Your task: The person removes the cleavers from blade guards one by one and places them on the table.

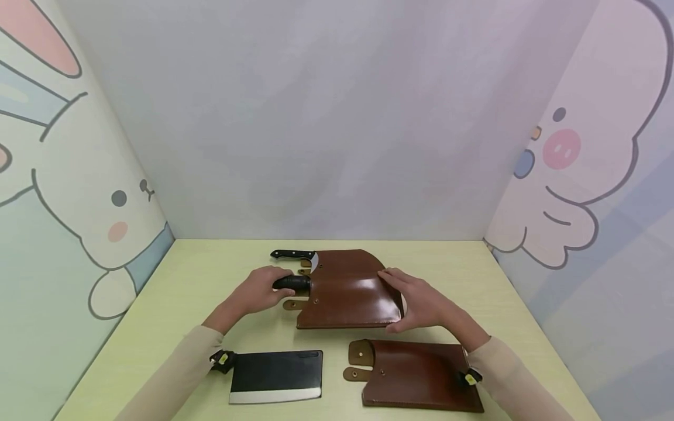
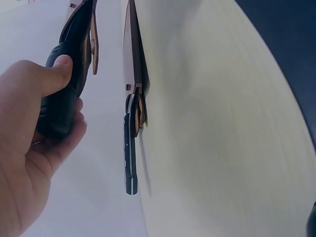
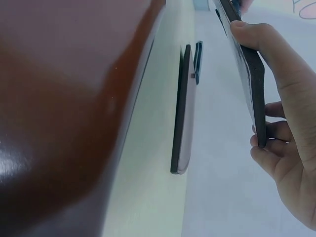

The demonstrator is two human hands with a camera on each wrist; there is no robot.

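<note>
My left hand (image 1: 262,289) grips the black handle (image 2: 58,106) of a knife whose blade is hidden in a brown leather sheath (image 1: 350,301). At the sheath's right end, my right hand (image 1: 419,301) holds its edges between thumb and fingers. In the wrist views this sheathed knife is raised off the table. Just behind it lies a second brown sheath (image 1: 344,257), and a knife with a black riveted handle (image 1: 292,254) sticks out of its left end. The sheath's strap (image 1: 295,304) hangs loose, unfastened, near my left hand.
A bare cleaver (image 1: 276,374) lies at the front left of the pale yellow table (image 1: 205,263), its handle side near my left sleeve. At front right, below my right forearm, is another brown leather sheath (image 1: 421,374) with unfastened straps. Walls stand at the back and both sides.
</note>
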